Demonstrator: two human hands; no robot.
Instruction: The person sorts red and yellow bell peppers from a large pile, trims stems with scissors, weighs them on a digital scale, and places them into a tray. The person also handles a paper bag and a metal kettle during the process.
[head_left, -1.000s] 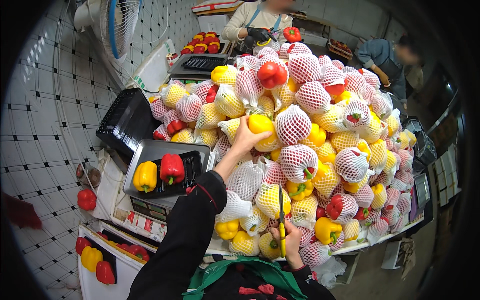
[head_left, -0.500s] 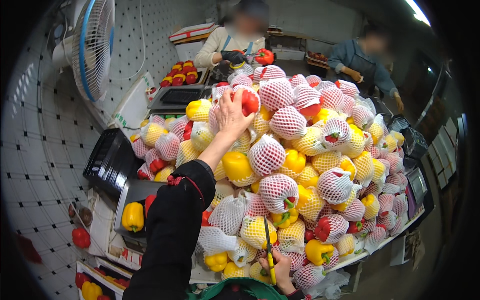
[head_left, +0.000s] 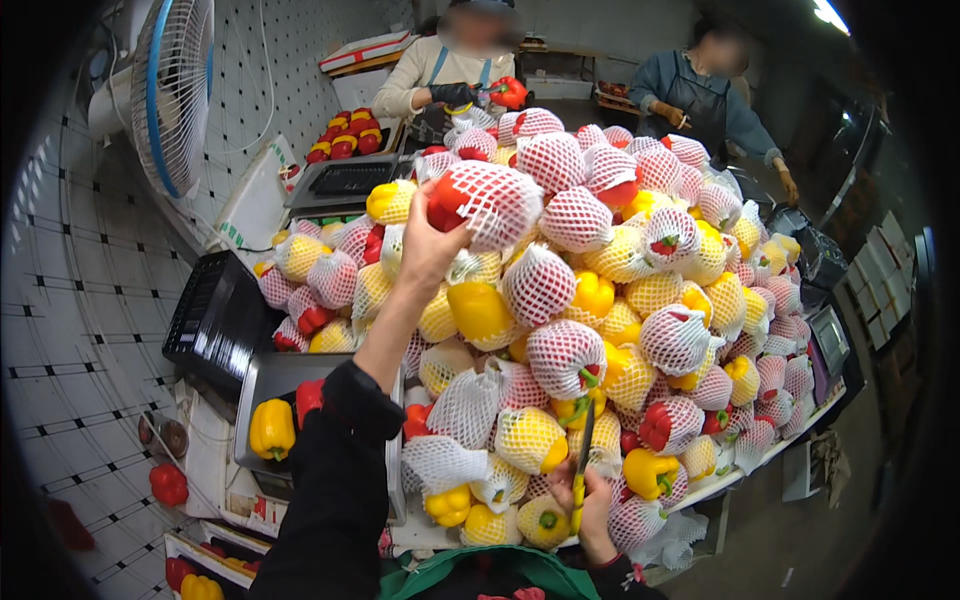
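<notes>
My left hand (head_left: 430,243) grips a red pepper in white foam netting (head_left: 485,205), raised over the upper left of a large pile of red and yellow peppers (head_left: 655,290), most of them netted. Low at the front of the pile, my right hand (head_left: 592,508) is wrapped round a yellow-handled cutting tool (head_left: 578,490), its narrow dark blade pointing upward. Left of my left forearm, a yellow pepper (head_left: 271,428) and a red one (head_left: 309,398) lie in a metal tray (head_left: 245,405), partly hidden by my sleeve.
A fan (head_left: 165,105) and black stacked trays (head_left: 215,320) are at left. Boxed peppers (head_left: 200,585) lie lower left. Across the pile, a gloved co-worker (head_left: 425,75) holds a red pepper, beside packed peppers (head_left: 343,140); another person (head_left: 700,100) stands at back right.
My left hand has gone from a yellow pepper up to a red one and raised it, netting now facing me. The right hand still holds the tool. The view has shifted.
</notes>
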